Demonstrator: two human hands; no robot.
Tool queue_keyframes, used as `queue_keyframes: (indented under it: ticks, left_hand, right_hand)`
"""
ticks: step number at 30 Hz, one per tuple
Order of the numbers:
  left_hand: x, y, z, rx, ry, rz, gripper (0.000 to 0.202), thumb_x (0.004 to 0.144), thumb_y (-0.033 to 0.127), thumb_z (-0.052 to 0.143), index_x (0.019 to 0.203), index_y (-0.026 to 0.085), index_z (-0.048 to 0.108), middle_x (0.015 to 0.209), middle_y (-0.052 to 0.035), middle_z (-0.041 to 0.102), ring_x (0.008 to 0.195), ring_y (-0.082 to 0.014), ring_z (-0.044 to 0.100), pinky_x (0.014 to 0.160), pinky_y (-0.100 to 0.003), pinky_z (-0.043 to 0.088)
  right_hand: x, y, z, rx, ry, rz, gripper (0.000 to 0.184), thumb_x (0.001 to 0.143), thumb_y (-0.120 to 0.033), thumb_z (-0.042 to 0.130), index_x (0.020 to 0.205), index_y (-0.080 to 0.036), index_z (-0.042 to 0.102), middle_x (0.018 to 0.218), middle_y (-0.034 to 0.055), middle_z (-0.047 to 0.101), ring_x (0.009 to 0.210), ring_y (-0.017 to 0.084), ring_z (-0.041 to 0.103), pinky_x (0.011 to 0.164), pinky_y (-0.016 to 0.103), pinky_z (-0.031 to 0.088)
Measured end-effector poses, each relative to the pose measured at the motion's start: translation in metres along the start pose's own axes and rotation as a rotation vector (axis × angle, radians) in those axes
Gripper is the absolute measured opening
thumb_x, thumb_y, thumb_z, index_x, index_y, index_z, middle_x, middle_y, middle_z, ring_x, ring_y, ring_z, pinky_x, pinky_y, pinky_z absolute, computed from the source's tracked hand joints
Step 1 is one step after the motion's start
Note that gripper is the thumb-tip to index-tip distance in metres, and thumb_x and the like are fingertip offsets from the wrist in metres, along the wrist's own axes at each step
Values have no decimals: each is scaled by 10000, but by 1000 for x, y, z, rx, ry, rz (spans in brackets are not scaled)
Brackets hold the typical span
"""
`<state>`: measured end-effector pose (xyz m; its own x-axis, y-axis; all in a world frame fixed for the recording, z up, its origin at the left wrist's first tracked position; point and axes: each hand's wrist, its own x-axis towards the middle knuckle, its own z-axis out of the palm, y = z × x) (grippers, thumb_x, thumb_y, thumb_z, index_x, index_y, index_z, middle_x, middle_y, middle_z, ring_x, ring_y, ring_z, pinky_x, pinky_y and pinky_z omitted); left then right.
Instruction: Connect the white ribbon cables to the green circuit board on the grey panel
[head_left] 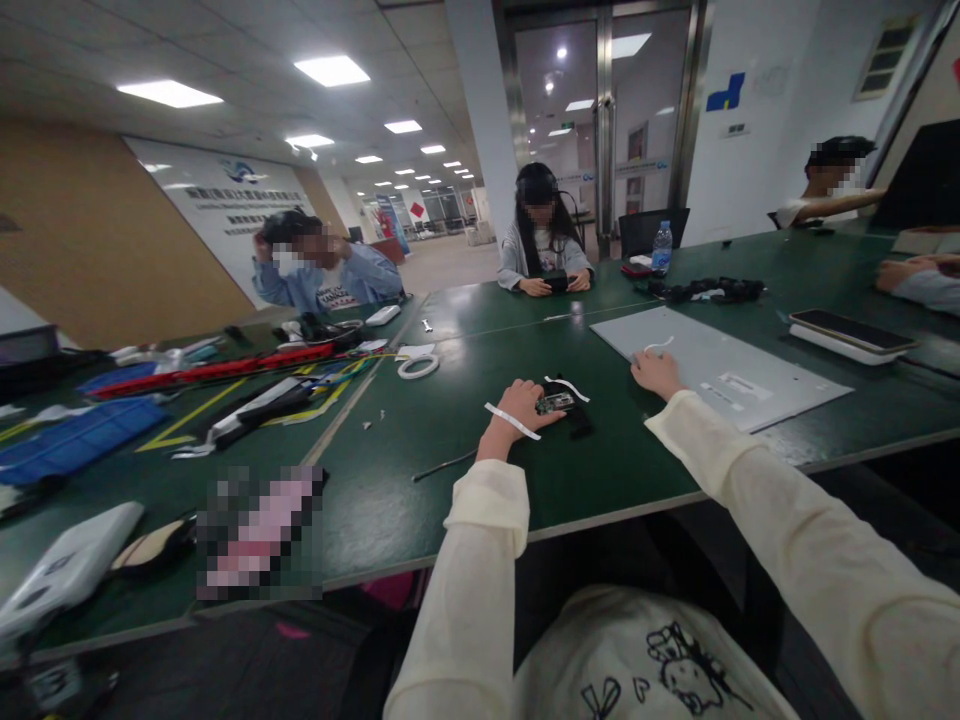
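My left hand (516, 412) grips a small black device (556, 402) with a bare circuit board on the table, fingers curled over its left side. One white tape strip (513, 421) lies across the back of my left wrist, and another curved strip (568, 387) sits at the device's upper edge. Over the left part of a flat grey panel (720, 350), my right hand (657, 373) is closed, with a short white tape strip (661, 344) at its fingertips. Its exact hold is partly hidden by the fingers.
A tape roll (418, 367) lies left of my hands, with a thin dark cable (450, 464) nearer me. A phone on a white box (851, 345) is at the right. Blue trays (82, 440) and tools crowd the left. Other people sit around the table (480, 350).
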<state>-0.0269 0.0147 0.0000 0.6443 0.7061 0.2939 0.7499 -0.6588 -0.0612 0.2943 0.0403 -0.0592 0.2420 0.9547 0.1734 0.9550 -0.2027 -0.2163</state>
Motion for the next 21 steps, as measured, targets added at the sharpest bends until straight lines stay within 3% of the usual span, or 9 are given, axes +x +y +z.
queue_keyframes:
  ticks: [4,12,21]
  left_hand:
    - [2,-1,-5,-28,25,-37,489,792,642,576,906,171,641,932,-92,613,903,-226,548,821,-348,440]
    - [2,-6,-8,-23,93,-26,495,801,642,562,911,165,632,923,-91,606,906,-229,533,828,-357,433]
    - [-1,-8,-12,-15,142,-48,492,804,632,567,936,163,637,940,-95,619,933,-240,538,849,-363,433]
  right_hand:
    - [-5,-10,-4,47,-32,-29,487,953,-391,344,1366,-187,503,1424,166,449,1276,360,418,1035,514,294]
    - [-23,-28,-12,260,-150,-231,530,902,-488,466,1383,-265,481,1457,89,447,1337,350,377,1108,507,215]
    - [-58,-55,-5,255,-164,-441,684,858,-509,542,1453,-206,391,1520,95,358,1388,346,303,1129,462,216]
